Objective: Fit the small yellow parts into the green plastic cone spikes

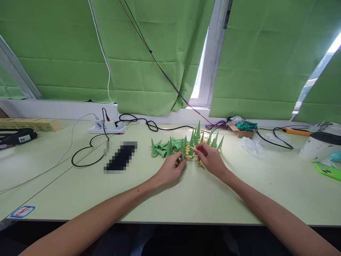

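Observation:
Green plastic cones [170, 146] stand and lie in a cluster at the middle of the table, with small yellow plastic pieces [215, 149] scattered among the right-hand ones. My left hand [173, 167] is closed around one upright green cone [182, 156] at the cluster's near side. Beside it, the thumb and fingers of my right hand [209, 158] pinch a small yellow piece [195, 150], its exact shape too small to make out. Another yellow piece [201, 165] lies on the table just under my right hand.
Left of the cones lies a blurred-out dark rectangle [121, 156]. Black cables [151, 125] and a white power strip [108, 127] run along the back. At right are a small cardboard box [241, 131], clear plastic bags [253, 146], a white container [319, 147] and a green phone case [327, 171].

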Demonstrator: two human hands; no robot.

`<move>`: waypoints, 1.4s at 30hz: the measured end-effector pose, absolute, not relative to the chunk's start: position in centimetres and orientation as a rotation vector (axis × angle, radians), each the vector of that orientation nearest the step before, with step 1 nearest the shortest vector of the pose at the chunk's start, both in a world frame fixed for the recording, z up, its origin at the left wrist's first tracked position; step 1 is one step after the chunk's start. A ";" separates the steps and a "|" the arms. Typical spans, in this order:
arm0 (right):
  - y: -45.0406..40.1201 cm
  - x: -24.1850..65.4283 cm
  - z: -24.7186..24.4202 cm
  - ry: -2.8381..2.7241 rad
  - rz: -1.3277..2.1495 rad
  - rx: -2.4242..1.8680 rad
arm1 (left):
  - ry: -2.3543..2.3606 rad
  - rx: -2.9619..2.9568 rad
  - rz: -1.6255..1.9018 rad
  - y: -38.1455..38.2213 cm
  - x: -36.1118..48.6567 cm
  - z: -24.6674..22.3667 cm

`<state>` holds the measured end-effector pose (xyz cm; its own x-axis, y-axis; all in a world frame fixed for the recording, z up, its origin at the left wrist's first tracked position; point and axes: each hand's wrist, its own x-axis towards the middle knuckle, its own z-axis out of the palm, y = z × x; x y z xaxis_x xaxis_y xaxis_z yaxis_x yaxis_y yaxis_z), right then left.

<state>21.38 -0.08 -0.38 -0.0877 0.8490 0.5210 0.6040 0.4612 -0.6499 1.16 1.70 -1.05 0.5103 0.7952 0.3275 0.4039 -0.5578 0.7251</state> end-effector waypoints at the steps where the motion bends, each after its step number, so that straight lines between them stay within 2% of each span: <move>1: 0.0 21.4 -0.5 -1.790 0.336 -1.236 | 0.993 2.186 0.894 1.8 1.2 -1.1; 14: 0.7 22.0 -0.5 -1.794 0.201 -1.358 | 0.996 2.191 0.930 1.9 1.1 -1.3; 23: 0.5 21.6 -0.7 -1.818 0.243 -1.239 | 1.053 2.162 0.925 2.0 1.1 -1.4; 32: 0.2 21.3 -1.1 -2.033 0.217 -1.044 | 1.022 2.043 1.064 2.1 1.2 -1.2; 42: 0.4 21.4 -1.6 -2.076 0.212 -1.013 | 0.999 2.049 1.082 2.1 1.2 -1.6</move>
